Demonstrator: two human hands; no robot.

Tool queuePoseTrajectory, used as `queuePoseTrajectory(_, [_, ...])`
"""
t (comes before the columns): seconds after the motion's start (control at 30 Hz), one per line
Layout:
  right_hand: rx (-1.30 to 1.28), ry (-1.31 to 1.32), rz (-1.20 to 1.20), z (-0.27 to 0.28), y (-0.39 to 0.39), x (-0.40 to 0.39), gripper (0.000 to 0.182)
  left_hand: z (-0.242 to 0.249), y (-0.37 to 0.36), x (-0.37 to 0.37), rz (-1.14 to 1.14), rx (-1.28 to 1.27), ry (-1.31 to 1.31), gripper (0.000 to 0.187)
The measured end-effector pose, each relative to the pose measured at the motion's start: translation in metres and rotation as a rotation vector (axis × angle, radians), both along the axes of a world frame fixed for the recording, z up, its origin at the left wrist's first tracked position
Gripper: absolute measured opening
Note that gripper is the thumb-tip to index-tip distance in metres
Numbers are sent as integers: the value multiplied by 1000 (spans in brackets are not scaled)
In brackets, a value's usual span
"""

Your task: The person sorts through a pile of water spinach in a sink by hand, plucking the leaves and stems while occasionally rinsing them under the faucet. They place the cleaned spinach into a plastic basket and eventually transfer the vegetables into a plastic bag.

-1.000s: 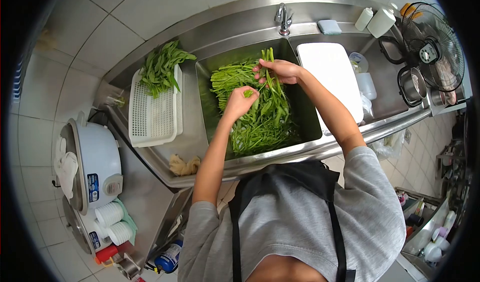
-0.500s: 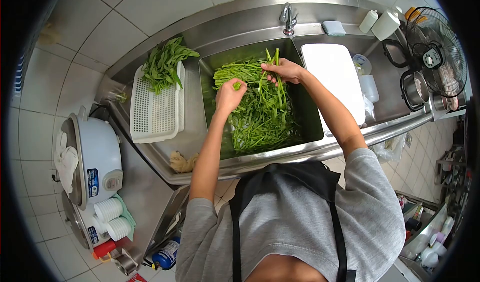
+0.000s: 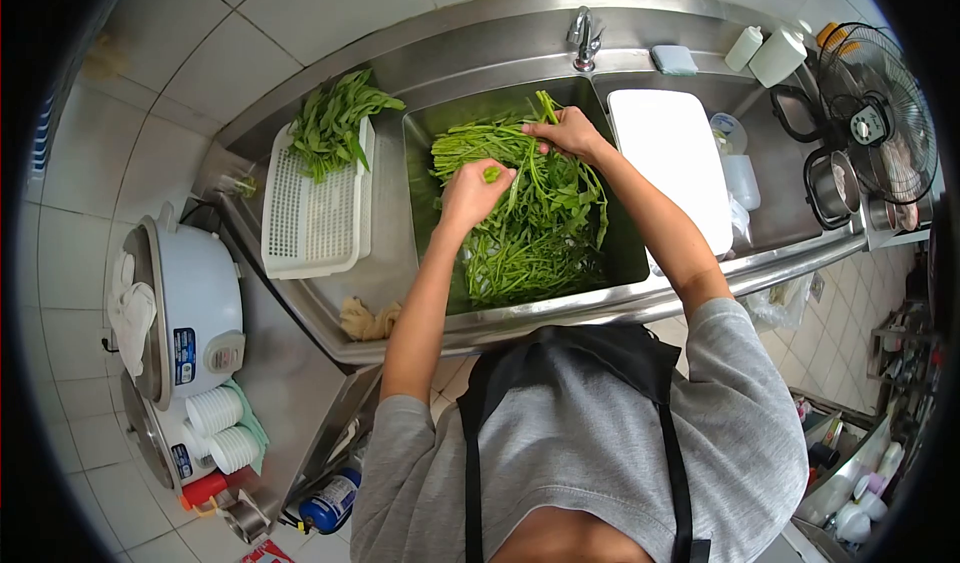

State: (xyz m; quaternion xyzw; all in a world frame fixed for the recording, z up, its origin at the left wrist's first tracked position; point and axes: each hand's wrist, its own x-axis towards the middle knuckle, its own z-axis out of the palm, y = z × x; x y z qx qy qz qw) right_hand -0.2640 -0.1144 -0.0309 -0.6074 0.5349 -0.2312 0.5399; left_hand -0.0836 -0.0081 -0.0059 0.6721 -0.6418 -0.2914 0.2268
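Observation:
Long green leafy stems [image 3: 530,263] fill much of the steel sink basin [image 3: 628,233]. Over the basin, my left hand [image 3: 474,195] is closed around a green stem piece, whose cut end shows at the fist. My right hand [image 3: 568,133] grips a bunch of green stems [image 3: 545,168], their ends sticking up above the fingers and leaves hanging below. Both hands are close together, a small gap between them. To the left, a white perforated basket [image 3: 312,218] holds more leafy greens [image 3: 340,118] at its back end.
A faucet [image 3: 583,38] stands behind the basin. A white board [image 3: 670,168] covers part of the right basin. Further right are bottles [image 3: 776,56], a pot [image 3: 832,185] and a fan [image 3: 880,113]. A rice cooker [image 3: 200,308] and cloth [image 3: 368,319] are at left.
My left hand has moved slightly right, toward the right hand. The bunch in my right hand has shifted, its leaves now spreading further right. The whole view has shifted slightly.

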Motion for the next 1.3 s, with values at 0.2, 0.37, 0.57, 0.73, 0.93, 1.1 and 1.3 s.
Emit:
queuePoseTrajectory(0.2, [-116, 119, 16, 8, 8, 7, 36, -21, -3, -9, -54, 39, -50, 31])
queuePoseTrajectory(0.37, [-149, 136, 37, 14, 24, 20, 37, -2, -7, -20, 70, 148, -104, 30])
queuePoseTrajectory(0.57, [-156, 52, 60, 20, 26, 24, 38, -22, -14, -8, 41, 77, -73, 30])
queuePoseTrajectory(0.73, [-128, -117, 172, 17, 11, 22, 34, -14, -15, 3, -122, 203, -42, 33])
queuePoseTrajectory(0.93, [-280, -19, 210, 23, -1, 15, 29, -32, -16, 28, -118, 34, 50, 37])
queuePoseTrajectory(1.1, [-205, 51, 147, 19, -20, -11, 29, -3, -12, 42, -58, 156, -54, 36])
queuePoseTrajectory(1.3, [19, -202, 138, 26, 3, 9, 27, -4, -25, -2, -80, 16, 98, 34])
